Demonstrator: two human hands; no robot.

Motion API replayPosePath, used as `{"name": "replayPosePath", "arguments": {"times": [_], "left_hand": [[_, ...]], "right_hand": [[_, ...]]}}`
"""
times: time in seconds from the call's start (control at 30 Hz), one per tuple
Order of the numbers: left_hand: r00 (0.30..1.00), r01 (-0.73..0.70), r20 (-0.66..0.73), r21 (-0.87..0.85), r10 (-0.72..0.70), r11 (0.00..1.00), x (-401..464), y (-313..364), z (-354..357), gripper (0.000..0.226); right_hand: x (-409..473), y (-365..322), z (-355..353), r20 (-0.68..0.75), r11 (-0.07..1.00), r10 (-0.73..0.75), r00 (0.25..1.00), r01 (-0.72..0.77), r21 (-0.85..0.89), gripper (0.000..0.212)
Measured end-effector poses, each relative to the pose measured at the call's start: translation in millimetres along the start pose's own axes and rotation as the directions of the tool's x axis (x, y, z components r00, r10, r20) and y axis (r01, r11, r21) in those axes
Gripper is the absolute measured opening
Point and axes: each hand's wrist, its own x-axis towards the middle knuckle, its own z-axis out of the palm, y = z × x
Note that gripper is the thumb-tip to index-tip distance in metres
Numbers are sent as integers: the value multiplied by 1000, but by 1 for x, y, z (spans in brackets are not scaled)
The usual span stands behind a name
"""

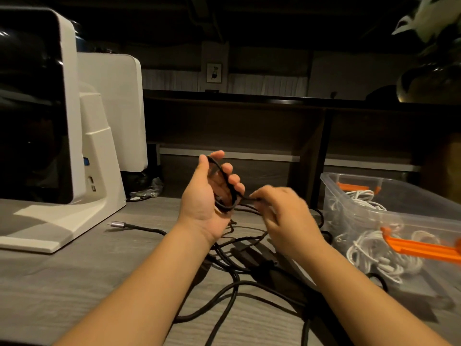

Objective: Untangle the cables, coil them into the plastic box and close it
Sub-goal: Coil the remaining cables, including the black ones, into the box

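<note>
So from the head cam: the left hand (207,193) is up above the grey wood-grain counter (74,278), palm turned up, fingers curled round a small coil of thin black cable (225,186), so that grip is wrapped on the loops. The right hand (287,216) sits just right of it, a bit motion-blurred, fingertips pinching the same black cable where it leaves the coil.

Under both wrists there's a loose tangle of black cables (239,283) spread over the middle and near part of the counter, with one braided black cable ending in a silver plug (117,224) trailing off to the left.

On the right edge sits the clear plastic box (349,178), lid off, with orange clip handles (424,248) on its near and far ends. Inside it lie bunched white cables (374,253).

Far left is a big white machine with a dark glossy front (69,121), standing on the counter. Dark shelving (249,116) runs across the back.
</note>
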Motion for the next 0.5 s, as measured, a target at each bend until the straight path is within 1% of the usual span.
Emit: {"name": "replayPosePath", "arguments": {"times": [0.07, 0.1, 0.13, 0.2, 0.23, 0.33, 0.37, 0.43, 0.47, 0.5], "left_hand": [[1000, -6, 0, -94, 6, 996, 2, 2, 1, 38], [1000, -11, -2, -119, 11, 993, 3, 3, 0, 37], [1000, -14, -6, -135, 13, 991, 3, 4, 0, 37], [1000, -18, -20, -148, 15, 989, 4, 7, -1, 37], [999, -21, -33, -147, 17, 989, 4, 8, -1, 37], [996, -29, -88, -128, 18, 991, 5, 10, -3, 37], [995, -30, -103, -129, 17, 991, 6, 10, -3, 36], [991, -45, -133, -152, 25, 987, 8, 12, -4, 37], [988, -62, -153, -162, 37, 985, 9, 12, -6, 37], [983, -79, -174, -169, 50, 982, 10, 13, -7, 37]], "right_hand": [[4, 3, -5, -196, 995, -103, 975, 98, -38, 13], [4, 2, -7, -255, 993, -115, 960, 118, -2, 11], [3, 2, -8, -270, 990, -87, 959, 113, 82, 9], [1, 0, -11, -203, 953, 6, 979, 56, 298, 5], [0, 0, -13, -158, 922, 61, 985, 5, 388, 8], [-1, -2, -17, -43, 793, 206, 978, -141, 593, 16], [-1, -2, -18, 17, 719, 224, 974, -177, 672, 17], [-3, -3, -18, 167, 505, 199, 966, -247, 827, 14], [-4, -4, -18, 227, 445, 175, 958, -282, 850, 14], [-5, -4, -17, 261, 474, 159, 952, -305, 826, 16]]}}
